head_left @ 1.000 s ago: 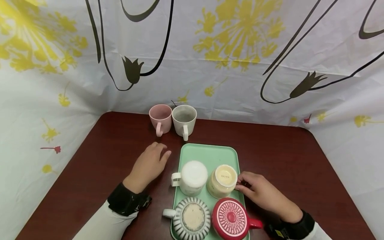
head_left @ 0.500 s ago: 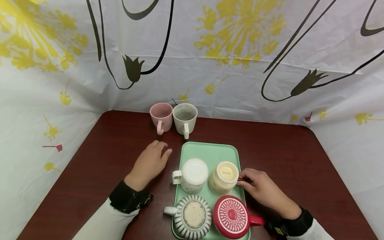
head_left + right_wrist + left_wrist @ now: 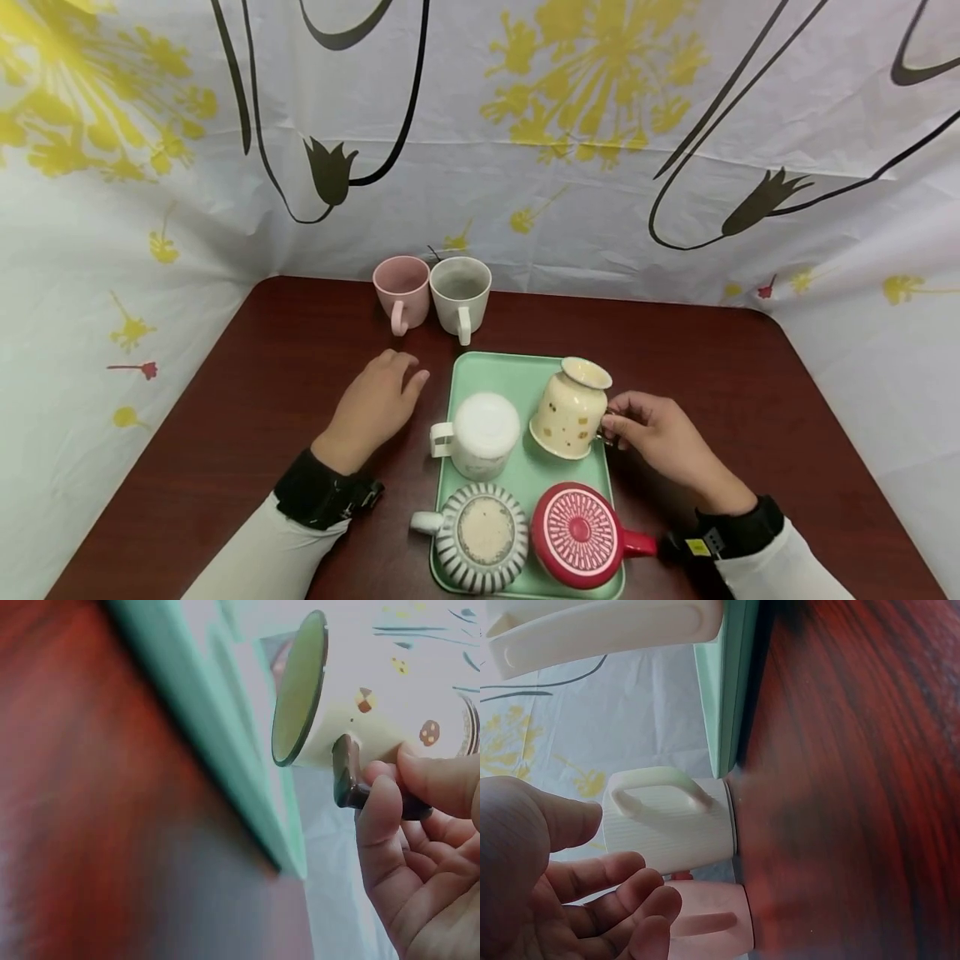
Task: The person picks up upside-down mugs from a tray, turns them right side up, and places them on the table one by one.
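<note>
My right hand pinches the dark brown handle of a cream mug printed with small brown and yellow motifs. Mouth downward and tilted, the mug hangs over the right side of a green tray. Its open mouth shows apart from the tray in the right wrist view. To the left of the tray, my left hand holds nothing, its fingers loosely bent. A white mug, a grey-striped mug and a red mug sit upside down on the tray.
Beyond the tray, a pink mug and a pale grey mug stand upright side by side, handles toward me. The dark wooden table meets a flower-printed white cloth at its back and sides.
The cream mug has been raised from the tray and tipped, so its printed side now faces me. My right hand moved slightly up and away with it; the left hand stayed still.
</note>
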Motion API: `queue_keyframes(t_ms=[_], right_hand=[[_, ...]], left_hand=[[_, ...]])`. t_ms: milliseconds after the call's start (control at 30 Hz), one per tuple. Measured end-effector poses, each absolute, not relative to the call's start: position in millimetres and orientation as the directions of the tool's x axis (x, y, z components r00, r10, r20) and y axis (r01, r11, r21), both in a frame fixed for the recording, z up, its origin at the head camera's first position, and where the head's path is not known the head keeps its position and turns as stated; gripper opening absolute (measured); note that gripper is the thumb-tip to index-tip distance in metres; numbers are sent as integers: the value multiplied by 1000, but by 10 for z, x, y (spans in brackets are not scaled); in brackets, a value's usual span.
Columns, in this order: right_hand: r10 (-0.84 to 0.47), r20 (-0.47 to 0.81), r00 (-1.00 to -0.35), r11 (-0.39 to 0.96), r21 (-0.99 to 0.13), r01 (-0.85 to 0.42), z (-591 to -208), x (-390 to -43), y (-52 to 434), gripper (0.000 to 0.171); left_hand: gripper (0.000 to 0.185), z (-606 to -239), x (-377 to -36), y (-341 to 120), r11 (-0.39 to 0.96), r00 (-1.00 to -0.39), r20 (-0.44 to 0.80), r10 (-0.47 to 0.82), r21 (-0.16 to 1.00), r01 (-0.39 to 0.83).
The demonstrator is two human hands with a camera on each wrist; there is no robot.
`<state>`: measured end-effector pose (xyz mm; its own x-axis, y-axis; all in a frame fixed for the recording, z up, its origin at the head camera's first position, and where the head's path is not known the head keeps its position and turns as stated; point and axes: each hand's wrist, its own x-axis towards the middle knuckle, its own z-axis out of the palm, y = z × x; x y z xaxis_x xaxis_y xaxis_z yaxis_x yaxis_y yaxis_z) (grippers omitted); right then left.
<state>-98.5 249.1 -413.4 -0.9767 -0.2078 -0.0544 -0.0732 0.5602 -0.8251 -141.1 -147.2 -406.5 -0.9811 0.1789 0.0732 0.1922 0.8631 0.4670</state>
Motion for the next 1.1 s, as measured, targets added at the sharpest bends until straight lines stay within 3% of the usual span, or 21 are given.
queue_keyframes(t_ms=[300,467,600,733,900,1100], right_hand=[[-200,-113,-973,242,-968,62,-3967,-1139,2496,26],[-286,-102,-953,0,-994,106,-3919,-1173,2482,14],[-380,-74,-922,-162,-976,145,-3914,-1202,2451,21],[-468,-83,-880,-302,-920,248,-3946,-1226,2417,27],[-592,-64,-803,-515,-736,439,-4021,-1271,2422,36],[-650,-44,-759,-586,-606,537,-4089,-1313,2448,47]], left_hand=[[40,-4086,-1405,-1480,877,-981,80,176,439,193],[41,-4096,-1389,-1470,889,-980,73,185,412,199],[42,-4093,-1390,-1467,904,-978,56,202,373,209],[43,-4102,-1382,-1470,912,-975,15,221,350,212],[43,-4114,-1381,-1469,912,-975,-1,224,352,209],[44,-4111,-1381,-1470,911,-973,-3,229,352,213]])
